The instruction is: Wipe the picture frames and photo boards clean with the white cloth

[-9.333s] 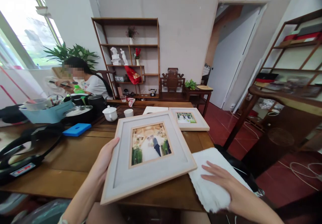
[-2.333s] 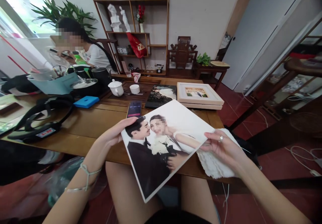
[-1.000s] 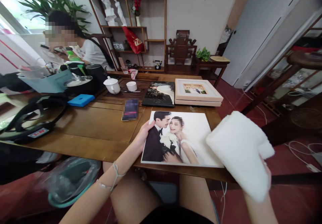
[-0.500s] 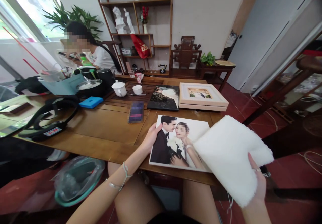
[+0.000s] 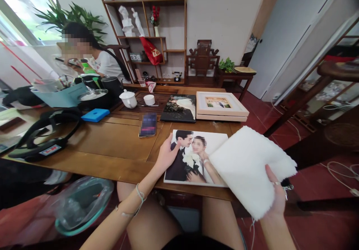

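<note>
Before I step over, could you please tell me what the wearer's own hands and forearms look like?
Both hands are ungloved, and no sleeve shows on either forearm. The left hand has a thin, pale bracelet at its wrist, part cord-like and part silvery. The right hand wears a silvery ring. No markings can be made out.

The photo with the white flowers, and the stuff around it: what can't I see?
In the head view:
Photo: right side hidden by the white cloth.
Right hand: only part of its fingers shows; the cloth hides the rest.
Lower frame: its middle is covered by the upper frame.
Phone: screen blurred into blocks.
Shelf: top cut off by the picture's upper edge.
</note>
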`<state>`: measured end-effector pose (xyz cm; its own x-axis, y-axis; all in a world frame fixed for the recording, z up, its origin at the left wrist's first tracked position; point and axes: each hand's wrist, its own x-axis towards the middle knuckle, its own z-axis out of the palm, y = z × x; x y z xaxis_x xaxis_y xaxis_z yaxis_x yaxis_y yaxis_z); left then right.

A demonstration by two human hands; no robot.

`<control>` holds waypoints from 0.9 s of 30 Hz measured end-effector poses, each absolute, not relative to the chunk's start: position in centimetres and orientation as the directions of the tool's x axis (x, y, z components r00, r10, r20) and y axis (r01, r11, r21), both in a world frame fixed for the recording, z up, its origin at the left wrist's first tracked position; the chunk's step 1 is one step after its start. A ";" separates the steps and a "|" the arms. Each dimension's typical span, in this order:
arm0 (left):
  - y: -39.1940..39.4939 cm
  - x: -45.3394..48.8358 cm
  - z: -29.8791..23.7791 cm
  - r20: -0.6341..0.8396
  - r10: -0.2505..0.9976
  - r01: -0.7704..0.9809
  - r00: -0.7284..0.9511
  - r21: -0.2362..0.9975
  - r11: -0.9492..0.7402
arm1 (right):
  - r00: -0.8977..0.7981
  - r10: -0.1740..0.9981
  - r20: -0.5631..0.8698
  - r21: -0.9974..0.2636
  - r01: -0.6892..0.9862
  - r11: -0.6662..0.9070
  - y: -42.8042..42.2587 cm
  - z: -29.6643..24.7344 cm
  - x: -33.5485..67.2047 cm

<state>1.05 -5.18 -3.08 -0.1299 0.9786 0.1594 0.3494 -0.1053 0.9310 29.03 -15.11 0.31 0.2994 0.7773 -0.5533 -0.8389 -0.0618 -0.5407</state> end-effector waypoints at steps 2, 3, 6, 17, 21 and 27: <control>-5.2 1.0 -3.2 0.172 0.979 0.467 -0.108 0.878 -0.103 | 0.298 0.772 -0.561 -0.542 -0.837 -0.071 -15.1 0.3 29.0; -5.3 1.0 -3.2 0.183 0.978 0.514 -0.099 0.851 -0.107 | 0.295 0.773 -0.562 -0.543 -0.836 -0.076 -15.1 0.3 29.0; -5.3 1.1 -3.2 0.283 0.951 0.597 -0.123 0.787 -0.157 | 0.282 0.779 -0.560 -0.541 -0.836 -0.086 -15.2 0.1 29.0; -5.2 1.3 -2.2 0.265 0.962 0.503 -0.068 0.842 -0.196 | 0.429 0.790 -0.438 -0.650 -0.758 0.051 -13.8 0.7 27.2; -8.0 -0.1 -1.9 0.274 0.959 0.594 0.076 0.760 -0.264 | 0.456 0.781 -0.427 -0.679 -0.732 0.055 -14.0 0.4 27.2; -12.2 -1.6 -1.4 0.256 0.885 0.625 0.388 0.633 -0.457 | 0.452 0.772 -0.448 -0.669 -0.742 0.046 -13.8 0.2 27.7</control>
